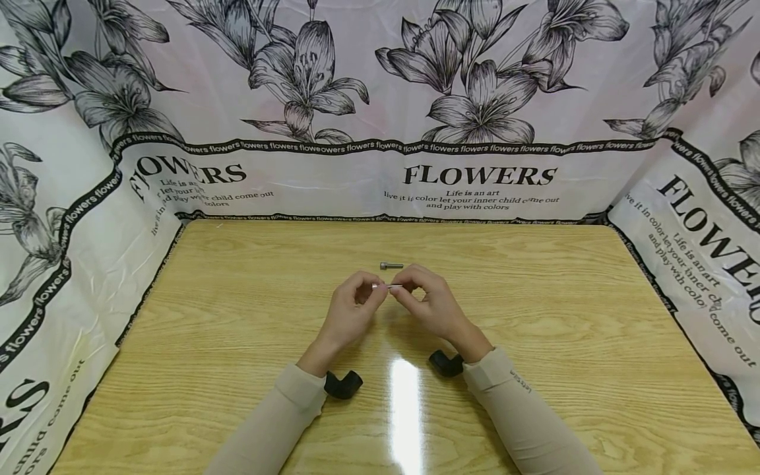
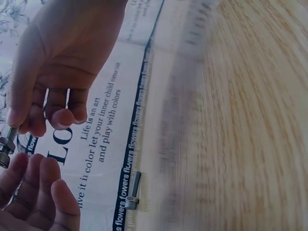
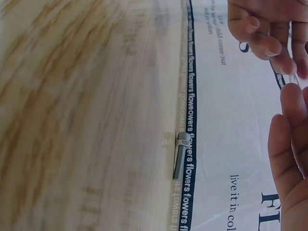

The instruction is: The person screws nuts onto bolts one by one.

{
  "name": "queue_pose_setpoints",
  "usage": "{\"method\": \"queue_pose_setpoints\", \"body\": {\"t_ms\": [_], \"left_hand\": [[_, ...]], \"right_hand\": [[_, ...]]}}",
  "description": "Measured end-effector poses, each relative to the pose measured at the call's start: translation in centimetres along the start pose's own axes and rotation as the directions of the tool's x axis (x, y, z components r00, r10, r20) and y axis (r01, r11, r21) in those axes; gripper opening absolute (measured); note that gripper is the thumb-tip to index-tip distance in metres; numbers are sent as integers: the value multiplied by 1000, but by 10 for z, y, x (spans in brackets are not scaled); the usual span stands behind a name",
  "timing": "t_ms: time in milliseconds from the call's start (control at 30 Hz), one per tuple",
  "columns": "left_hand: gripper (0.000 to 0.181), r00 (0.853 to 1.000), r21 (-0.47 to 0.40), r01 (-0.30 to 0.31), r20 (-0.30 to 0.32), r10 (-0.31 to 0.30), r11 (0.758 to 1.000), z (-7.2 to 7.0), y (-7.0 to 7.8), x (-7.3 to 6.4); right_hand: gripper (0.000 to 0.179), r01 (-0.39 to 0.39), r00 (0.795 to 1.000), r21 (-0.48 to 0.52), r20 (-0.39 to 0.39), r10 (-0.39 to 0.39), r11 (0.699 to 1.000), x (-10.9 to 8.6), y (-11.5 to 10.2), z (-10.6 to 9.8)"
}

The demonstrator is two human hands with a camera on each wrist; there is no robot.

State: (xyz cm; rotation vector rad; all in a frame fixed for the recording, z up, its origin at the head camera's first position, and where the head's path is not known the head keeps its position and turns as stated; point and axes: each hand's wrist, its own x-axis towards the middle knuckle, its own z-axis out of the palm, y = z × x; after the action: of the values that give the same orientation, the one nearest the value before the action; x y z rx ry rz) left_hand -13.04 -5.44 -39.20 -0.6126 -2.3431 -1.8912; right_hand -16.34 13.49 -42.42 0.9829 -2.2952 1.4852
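Observation:
Between the two hands is a metal bolt (image 2: 10, 137) with a nut (image 2: 6, 144) on its thread near the head. My right hand (image 1: 432, 305) pinches the threaded end between thumb and fingers. At the head end, the thumb and fingertips of my left hand (image 1: 350, 311) close round the bolt, its head pointing left in the head view. The left wrist view cuts this bolt off at its edge. A second bolt (image 1: 392, 266) lies on the table just beyond the hands, its head to the left and a nut close to the head.
Two black elbow-shaped pieces (image 1: 344, 384) lie on the wooden table (image 1: 249, 297), one beside each forearm; the right one (image 1: 445, 363) is partly covered by the sleeve. Flower-printed sheeting (image 1: 332, 178) rises around the table's back and sides.

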Motion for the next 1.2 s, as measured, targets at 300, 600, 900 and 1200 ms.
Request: {"method": "queue_pose_setpoints", "body": {"t_ms": [300, 600, 900, 1200], "left_hand": [[11, 992, -37, -127, 11, 128, 991, 1, -3, 1], [13, 1000, 16, -6, -7, 6, 1000, 1, -1, 0], [23, 991, -26, -136, -18, 136, 990, 0, -2, 1], [9, 991, -7, -130, -24, 129, 992, 1, -1, 0]], "right_hand": [[4, 19, 1000, 3, -14, -19, 1000, -1, 0, 1], [12, 3, 1000, 11, 4, -3, 1000, 0, 1, 0], [4, 5, 1000, -2, -7, -5, 1000, -1, 1, 0], [4, 9, 1000, 0, -7, -9, 1000, 1, -9, -2]]}}
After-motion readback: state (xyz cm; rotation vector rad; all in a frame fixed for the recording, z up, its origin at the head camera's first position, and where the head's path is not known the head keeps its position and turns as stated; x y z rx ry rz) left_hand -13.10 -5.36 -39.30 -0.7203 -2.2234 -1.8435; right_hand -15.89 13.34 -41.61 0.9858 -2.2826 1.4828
